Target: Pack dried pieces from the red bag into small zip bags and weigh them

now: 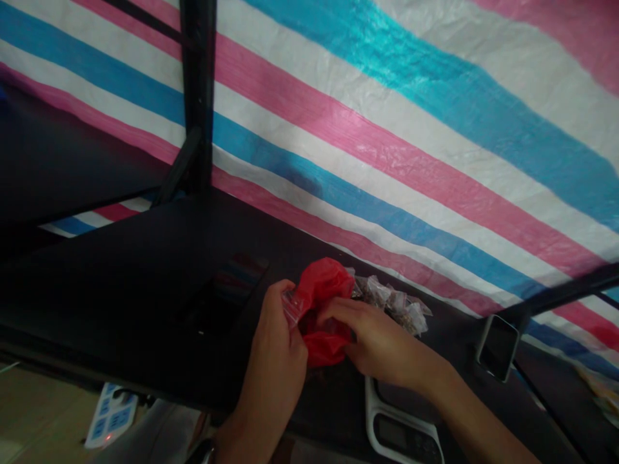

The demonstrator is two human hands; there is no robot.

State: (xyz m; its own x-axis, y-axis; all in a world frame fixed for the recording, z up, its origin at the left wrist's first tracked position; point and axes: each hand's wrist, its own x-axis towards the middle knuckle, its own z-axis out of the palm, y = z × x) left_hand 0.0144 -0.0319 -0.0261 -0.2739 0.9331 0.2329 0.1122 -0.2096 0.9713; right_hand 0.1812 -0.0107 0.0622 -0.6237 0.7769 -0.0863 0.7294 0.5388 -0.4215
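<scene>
Head view: a crumpled red plastic bag is held over the dark desk, bunched with no clear long axis; its contents cannot be told. The left hand is closed in a pinch grip on a small clear packet at the bag's left edge. The right hand is laid on the bag, fingers curled onto it. Small clear packets of brownish bits are piled just behind. A white scale is seen below the right wrist.
</scene>
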